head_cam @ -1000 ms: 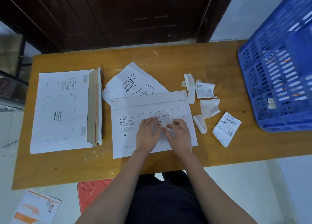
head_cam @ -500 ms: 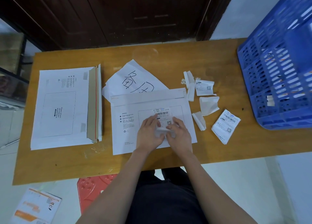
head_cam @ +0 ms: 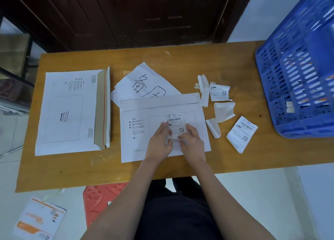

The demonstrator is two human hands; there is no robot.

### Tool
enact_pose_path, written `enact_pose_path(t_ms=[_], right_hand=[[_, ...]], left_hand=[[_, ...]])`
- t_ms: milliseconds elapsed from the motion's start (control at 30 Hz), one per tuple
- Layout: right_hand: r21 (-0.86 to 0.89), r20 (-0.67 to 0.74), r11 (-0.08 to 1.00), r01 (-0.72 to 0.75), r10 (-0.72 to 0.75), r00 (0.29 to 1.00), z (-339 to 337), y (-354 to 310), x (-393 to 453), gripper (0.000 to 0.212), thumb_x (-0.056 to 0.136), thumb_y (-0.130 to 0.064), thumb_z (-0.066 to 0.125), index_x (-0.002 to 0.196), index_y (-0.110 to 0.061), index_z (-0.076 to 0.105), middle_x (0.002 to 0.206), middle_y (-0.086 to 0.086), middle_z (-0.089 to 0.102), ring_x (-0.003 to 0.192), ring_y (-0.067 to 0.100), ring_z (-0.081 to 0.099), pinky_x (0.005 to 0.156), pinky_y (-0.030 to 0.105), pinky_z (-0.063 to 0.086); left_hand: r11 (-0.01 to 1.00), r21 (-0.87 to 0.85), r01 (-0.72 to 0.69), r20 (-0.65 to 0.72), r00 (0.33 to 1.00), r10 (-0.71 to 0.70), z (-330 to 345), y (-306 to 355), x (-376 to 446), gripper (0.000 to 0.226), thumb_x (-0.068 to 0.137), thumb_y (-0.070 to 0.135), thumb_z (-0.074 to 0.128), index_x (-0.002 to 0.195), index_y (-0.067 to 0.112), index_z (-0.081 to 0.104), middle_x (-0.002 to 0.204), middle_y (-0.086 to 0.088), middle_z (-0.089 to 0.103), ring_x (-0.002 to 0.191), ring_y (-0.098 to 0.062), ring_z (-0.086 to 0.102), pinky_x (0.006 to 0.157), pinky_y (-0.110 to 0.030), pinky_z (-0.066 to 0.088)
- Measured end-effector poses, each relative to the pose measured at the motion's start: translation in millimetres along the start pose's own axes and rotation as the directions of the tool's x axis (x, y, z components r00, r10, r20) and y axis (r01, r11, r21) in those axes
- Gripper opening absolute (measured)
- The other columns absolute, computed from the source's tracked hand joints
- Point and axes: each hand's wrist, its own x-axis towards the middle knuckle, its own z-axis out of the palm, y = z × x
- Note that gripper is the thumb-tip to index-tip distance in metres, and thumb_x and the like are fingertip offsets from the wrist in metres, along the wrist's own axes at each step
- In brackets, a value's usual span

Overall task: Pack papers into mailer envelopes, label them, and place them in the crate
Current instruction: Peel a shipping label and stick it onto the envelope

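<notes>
wooden tabletop (head_cam: pixel 226 62) takes up most of the view, blue crate (head_cam: pixel 296 80) sits at its right end. stack of blank mailers (head_cam: pixel 72 111) lies on the left, and the mailer being worked on (head_cam: pixel 137 142) lies flat in the middle, partly covering a sheet with big handwritten characters (head_cam: pixel 144 80). both hands are down on it: left hand (head_cam: pixel 160 144) and right hand (head_cam: pixel 191 143) have their fingers curled in, pinching the lower edge of the shipping label (head_cam: pixel 174 121) stuck in the mailer's printed box. spare label (head_cam: pixel 241 134) and torn backing scraps (head_cam: pixel 224 111) lie near the crate
</notes>
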Motion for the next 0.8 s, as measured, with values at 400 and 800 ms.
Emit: enact_pose_path(t_ms=[400,800], right_hand=[[0.07,0.005,0.997,-0.023,0.023,1.0,-1.8,0.2,-2.9,0.022,0.088,-0.005,0.056,0.108,-0.009,0.064,0.149,0.001,0.034,0.131,0.016,0.045,0.084,0.013,0.037],[0.093,-0.002,0.996,-0.004,0.004,1.0,-3.3,-0.3,-3.9,0.018,0.085,-0.011,0.064,0.102,-0.008,0.059,0.149,0.001,0.035,0.131,0.015,0.044,0.083,0.012,0.039]], left_hand=[[1.0,-0.017,-0.017,-0.015,1.0,0.017,-0.3,-0.1,1.2,0.026,0.085,-0.002,0.049,0.099,0.012,0.066,0.152,0.004,0.034,0.144,-0.007,0.022,0.102,-0.032,0.044],[0.997,-0.038,-0.06,-0.118,0.991,0.055,-0.1,-0.1,2.5,0.02,0.08,0.0,0.058,0.08,0.01,0.075,0.117,-0.003,0.065,0.126,-0.015,0.051,0.099,-0.033,0.046]])
